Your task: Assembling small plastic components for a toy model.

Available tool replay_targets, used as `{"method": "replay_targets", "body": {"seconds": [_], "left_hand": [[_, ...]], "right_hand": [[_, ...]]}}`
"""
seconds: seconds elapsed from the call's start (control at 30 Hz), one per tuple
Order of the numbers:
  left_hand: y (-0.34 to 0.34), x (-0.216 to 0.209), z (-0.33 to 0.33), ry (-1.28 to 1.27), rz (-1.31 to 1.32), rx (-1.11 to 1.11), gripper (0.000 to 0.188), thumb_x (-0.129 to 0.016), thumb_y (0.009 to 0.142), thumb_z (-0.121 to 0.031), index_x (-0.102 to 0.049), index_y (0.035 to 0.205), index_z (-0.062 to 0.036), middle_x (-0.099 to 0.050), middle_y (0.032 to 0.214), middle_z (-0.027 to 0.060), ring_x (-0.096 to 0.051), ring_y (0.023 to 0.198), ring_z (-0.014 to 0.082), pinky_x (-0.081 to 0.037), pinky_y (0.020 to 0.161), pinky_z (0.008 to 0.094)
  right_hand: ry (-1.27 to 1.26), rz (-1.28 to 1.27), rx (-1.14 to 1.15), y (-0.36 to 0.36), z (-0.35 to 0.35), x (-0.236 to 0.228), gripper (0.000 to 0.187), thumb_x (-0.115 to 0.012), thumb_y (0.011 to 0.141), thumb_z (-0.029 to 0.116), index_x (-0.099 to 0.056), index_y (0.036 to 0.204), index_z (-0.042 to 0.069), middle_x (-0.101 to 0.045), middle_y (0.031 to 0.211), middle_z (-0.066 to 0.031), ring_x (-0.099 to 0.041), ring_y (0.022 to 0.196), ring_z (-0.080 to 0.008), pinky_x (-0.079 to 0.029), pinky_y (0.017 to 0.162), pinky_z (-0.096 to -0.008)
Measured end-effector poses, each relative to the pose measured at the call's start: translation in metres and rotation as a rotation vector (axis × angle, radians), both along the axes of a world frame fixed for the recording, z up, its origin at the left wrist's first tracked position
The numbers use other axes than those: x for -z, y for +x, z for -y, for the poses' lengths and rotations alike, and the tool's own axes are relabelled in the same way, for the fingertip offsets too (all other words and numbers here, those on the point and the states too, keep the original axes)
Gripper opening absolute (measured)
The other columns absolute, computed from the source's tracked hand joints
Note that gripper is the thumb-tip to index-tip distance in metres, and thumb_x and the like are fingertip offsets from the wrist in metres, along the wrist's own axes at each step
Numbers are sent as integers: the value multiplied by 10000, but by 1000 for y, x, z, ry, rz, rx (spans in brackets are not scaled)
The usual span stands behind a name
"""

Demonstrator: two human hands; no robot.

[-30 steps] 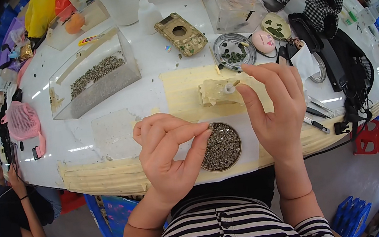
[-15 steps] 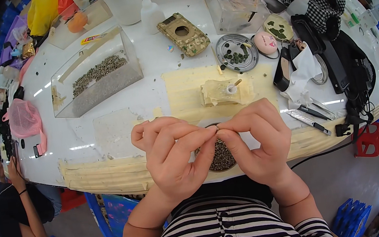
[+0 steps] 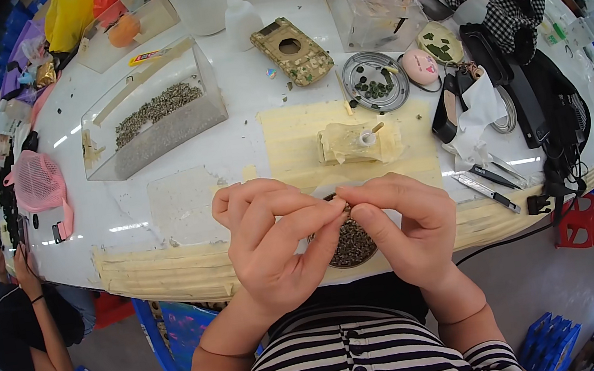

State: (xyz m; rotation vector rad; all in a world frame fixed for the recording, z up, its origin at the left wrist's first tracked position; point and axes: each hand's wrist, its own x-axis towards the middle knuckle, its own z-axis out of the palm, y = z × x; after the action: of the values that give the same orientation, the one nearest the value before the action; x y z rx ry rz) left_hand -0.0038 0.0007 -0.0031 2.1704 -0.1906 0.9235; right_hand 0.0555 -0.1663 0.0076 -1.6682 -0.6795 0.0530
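Note:
My left hand point(image 3: 282, 241) is closed in a pinch, thumb against forefinger, over a round dish point(image 3: 356, 265). Whatever sits between its fingertips is too small to make out. My right hand point(image 3: 412, 222) reaches in from the other side; its forefinger tip meets the left fingertips, while its thumb stands a little apart below. Many small grey-brown pieces point(image 3: 352, 244) fill the dish, which my fingers partly cover. Beyond my hands, a tape-wrapped block point(image 3: 344, 145) with a white tube and thin stick lies on yellow tape.
A camouflage toy tank hull point(image 3: 292, 53) lies farther back. Left of it is a clear bin point(image 3: 176, 136) of small grey pieces. A round tray point(image 3: 376, 82) holds dark green bits. Toward the right lie a craft knife point(image 3: 486, 191) and tweezers point(image 3: 509, 168). Another person's arm point(image 3: 45, 327) shows at far left.
My right thumb has come away from its forefinger, leaving a gap. The left hand keeps its pinch. The view has shifted slightly, and things on the table look otherwise unmoved.

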Motion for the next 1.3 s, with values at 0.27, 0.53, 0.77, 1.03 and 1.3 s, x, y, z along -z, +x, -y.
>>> {"method": "replay_targets", "body": {"seconds": [0.27, 0.53, 0.77, 1.03, 1.3], "left_hand": [[0, -1, 4, 100, -8, -52, 256, -827, 684, -74, -749, 912, -160, -647, 871, -56, -575, 875, 176, -293, 867, 381], [1, 3, 2, 22, 1, -63, 235, -823, 675, -66, -731, 882, -127, -637, 853, -28, -581, 873, 188, -301, 853, 368], [0, 1, 1, 57, 6, -3, 245, -824, 675, -72, -739, 892, -144, -651, 872, -45, -576, 869, 187, -305, 854, 376], [0, 0, 4, 75, -15, -30, 251, -823, 662, -77, -737, 887, -145, -651, 857, -43, -581, 876, 185, -294, 883, 384], [0, 3, 2, 17, -12, -34, 233, -821, 666, -76, -729, 870, -140, -643, 861, -36, -586, 879, 188, -302, 875, 371]], "right_hand": [[-13, 44, 38, 1, 3, 4, 202, -769, 816, 11, -752, 1018, 8, -732, 897, -107, -689, 749, -179, -536, 669, -272], [-39, 487, 126, -1, -8, 6, 270, -802, 761, 5, -753, 1027, 10, -732, 898, -119, -699, 719, -229, -548, 621, -279], [86, -207, -52, 1, 1, 3, 194, -747, 850, 13, -742, 1041, -23, -737, 902, -122, -703, 771, -171, -543, 707, -261], [-32, 172, 84, 0, 1, 2, 243, -797, 786, 13, -752, 1025, 3, -720, 879, -104, -697, 737, -200, -542, 661, -268], [-91, 478, 135, -4, -5, 6, 267, -826, 748, 30, -760, 1007, 24, -726, 897, -110, -707, 732, -225, -553, 610, -291]]}}
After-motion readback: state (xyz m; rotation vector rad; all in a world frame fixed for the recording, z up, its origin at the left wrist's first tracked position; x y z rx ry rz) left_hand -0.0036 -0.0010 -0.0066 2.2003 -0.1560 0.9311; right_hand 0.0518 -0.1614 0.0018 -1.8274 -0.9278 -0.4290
